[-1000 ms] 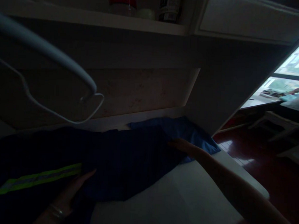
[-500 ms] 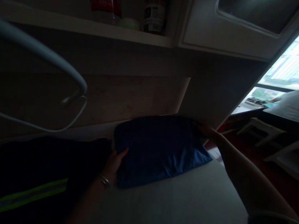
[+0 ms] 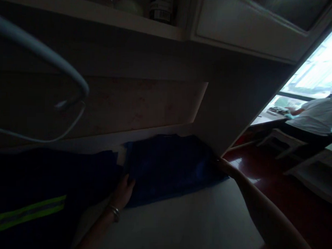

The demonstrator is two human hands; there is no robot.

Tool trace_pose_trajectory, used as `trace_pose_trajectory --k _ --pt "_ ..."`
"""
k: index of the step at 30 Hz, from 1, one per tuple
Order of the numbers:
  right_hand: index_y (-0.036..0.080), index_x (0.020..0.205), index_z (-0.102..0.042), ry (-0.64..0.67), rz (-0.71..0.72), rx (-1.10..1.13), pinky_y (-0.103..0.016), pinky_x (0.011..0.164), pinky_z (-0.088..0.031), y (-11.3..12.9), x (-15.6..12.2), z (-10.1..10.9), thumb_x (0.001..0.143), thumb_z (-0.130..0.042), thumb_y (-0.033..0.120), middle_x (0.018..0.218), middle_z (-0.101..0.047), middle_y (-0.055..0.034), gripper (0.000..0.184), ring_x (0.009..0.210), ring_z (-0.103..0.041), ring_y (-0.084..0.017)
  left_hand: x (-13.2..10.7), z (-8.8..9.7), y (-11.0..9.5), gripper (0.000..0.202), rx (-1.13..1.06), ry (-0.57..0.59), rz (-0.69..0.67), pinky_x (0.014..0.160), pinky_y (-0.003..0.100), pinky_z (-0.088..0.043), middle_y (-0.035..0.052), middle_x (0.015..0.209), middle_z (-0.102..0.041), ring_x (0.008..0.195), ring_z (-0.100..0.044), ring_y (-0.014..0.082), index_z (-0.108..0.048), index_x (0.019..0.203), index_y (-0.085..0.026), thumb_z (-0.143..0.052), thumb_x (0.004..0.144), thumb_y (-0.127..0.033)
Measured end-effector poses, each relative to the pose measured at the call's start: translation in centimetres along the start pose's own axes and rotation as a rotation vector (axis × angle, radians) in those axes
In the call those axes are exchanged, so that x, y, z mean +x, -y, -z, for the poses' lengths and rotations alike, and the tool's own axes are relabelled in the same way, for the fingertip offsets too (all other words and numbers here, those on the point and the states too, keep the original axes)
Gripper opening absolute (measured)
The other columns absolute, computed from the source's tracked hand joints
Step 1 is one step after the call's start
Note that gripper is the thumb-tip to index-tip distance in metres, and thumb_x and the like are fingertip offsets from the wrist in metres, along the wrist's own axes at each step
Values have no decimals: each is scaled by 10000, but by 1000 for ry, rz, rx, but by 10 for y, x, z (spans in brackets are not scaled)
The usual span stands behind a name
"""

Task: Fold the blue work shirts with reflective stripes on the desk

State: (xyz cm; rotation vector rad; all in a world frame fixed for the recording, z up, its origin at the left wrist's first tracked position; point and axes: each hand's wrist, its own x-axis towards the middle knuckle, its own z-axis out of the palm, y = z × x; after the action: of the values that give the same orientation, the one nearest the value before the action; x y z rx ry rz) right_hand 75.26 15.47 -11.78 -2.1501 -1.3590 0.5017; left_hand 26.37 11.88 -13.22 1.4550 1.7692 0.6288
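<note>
A folded dark blue cloth point(image 3: 167, 171) lies spread on the white tabletop point(image 3: 176, 226), by the wall. My left hand point(image 3: 123, 192), with a bracelet at the wrist, grips its left edge between thumb and fingers. At the opposite side my right hand point(image 3: 223, 166) holds the right edge; its fingers are mostly lost in shadow. Left of the cloth lies a dark navy garment point(image 3: 49, 178) with a yellow and grey reflective strip point(image 3: 29, 213). Neither hand touches that garment.
A pale curved lamp arm point(image 3: 53, 62) with a cord juts in from the left. Overhead runs a shelf point(image 3: 104, 19) holding a jar point(image 3: 161, 8), beside a cabinet door point(image 3: 234, 36). At right, a person in a white top point(image 3: 313, 115) is near the window, by white stools point(image 3: 283, 141).
The blue cloth now lies flatter, its shiny creases at the front right gone. My right hand has come lower and nearer along its edge. The view has shifted slightly.
</note>
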Motion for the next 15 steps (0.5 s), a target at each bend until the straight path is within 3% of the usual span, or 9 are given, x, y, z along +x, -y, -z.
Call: trace_pose_trajectory --k 2,5,7,9,12,15 --pt "188 1204 -643 -66 7 -79 -526 957 -487 6 -13 1 771 -589 248 1171 -672 -166 441 1110 -611 -353 -7 2 1 472 198 -36 -29 1055 411 -419 186 1303 -624 1210 -591 268 -491 1351 -92 -408 933 -293" --pt "207 1413 -485 -233 88 -250 -700 1048 -288 10 -49 -16 869 -472 380 1474 -423 -202 571 1344 -380 -437 -24 1 5 549 426 -252 -182 1059 486 -409 198 1365 -561 1254 -543 309 -442 1421 -127 -358 959 -412" --pt "304 1466 -414 -267 234 -437 -739 1055 -229 2 -75 -40 908 -383 452 1556 -326 -124 578 1403 -296 -419 -34 -6 13 578 507 -294 -291 1097 537 -367 182 1490 -438 1357 -435 334 -438 1445 -199 -354 954 -492" --pt "397 1461 -403 -168 370 -577 -792 1031 -179 -13 -89 -68 910 -346 473 1576 -314 -56 559 1431 -251 -404 -41 -19 22 555 566 -220 -355 1130 611 -292 144 1569 -334 1430 -318 363 -439 1448 -292 -377 945 -517" --pt "410 1449 -427 -58 488 -663 -820 1024 -103 -39 -78 -95 876 -372 532 1582 -306 -44 589 1448 -208 -407 -41 -41 33 530 593 -162 -378 1142 650 -250 108 1594 -292 1459 -231 383 -411 1455 -354 -370 950 -510" --pt "385 1441 -453 -18 501 -660 -812 1032 -109 -52 -39 -98 847 -378 570 1583 -299 -52 626 1444 -224 -407 -34 -55 26 555 538 -172 -377 1167 574 -279 83 1601 -282 1462 -233 355 -387 1468 -353 -327 952 -547"
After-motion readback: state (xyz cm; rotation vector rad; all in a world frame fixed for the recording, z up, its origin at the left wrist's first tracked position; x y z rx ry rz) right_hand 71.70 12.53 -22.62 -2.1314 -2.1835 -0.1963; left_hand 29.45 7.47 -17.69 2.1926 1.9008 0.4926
